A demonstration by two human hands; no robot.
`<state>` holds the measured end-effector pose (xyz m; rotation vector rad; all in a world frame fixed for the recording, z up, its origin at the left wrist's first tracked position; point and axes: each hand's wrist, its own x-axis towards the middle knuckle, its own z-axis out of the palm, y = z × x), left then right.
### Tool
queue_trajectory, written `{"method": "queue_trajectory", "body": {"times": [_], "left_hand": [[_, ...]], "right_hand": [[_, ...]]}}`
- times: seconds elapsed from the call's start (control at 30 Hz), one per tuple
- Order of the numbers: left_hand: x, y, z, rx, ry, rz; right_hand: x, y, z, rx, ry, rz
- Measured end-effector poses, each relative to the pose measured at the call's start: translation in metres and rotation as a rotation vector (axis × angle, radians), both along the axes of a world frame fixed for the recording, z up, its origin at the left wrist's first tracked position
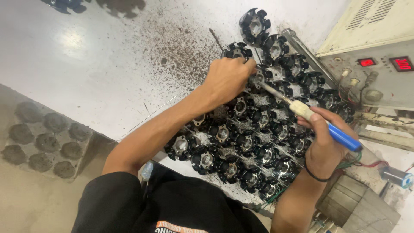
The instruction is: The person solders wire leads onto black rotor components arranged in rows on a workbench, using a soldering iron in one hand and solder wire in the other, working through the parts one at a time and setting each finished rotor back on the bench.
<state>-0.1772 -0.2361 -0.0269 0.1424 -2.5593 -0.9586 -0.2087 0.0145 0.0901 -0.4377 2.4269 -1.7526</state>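
We note the soldering iron [302, 110] held pen-fashion in our right hand [325, 146], fingers wrapped closed round the cream collar and the blue handle, which trails out past the knuckles toward the wrist side; held this way the metal shaft runs forward and up from the grip so the tip lands under our left hand [228, 77]. That hand is curled shut, fingertips pinched down on one black stator core [258, 80] at the iron's tip; what exactly is pinched there, core or wire, we cannot tell. Probably the pinch keeps the part from shifting under the tip. Around that point the other stator cores [233, 146] lie packed flat in rows, hubs up, touching one another, so each is reachable without lifting. Beyond the iron's handle stands a grey control box [379, 82] with red digit displays and loose wires. On the far side from both grips, the white bench [86, 64] is speckled with dark debris, and a grey moulded tray [43, 142] of round hollows sits well apart.
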Motion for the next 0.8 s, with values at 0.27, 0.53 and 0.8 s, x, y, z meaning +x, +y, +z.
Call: {"method": "queue_trajectory", "body": {"times": [0.27,0.53,0.8], "left_hand": [[-0.061,-0.049,0.098,-0.171,0.768,0.147],[-0.098,-0.019,-0.030,-0.133,0.245,-0.025],[-0.102,-0.015,-0.047,-0.129,0.181,-0.067]], "right_hand": [[-0.036,0.017,-0.053,-0.310,-0.046,-0.017],[-0.072,-0.002,-0.063,-0.274,-0.023,0.009],[-0.072,-0.016,-0.053,-0.161,-0.007,-0.010]]}}
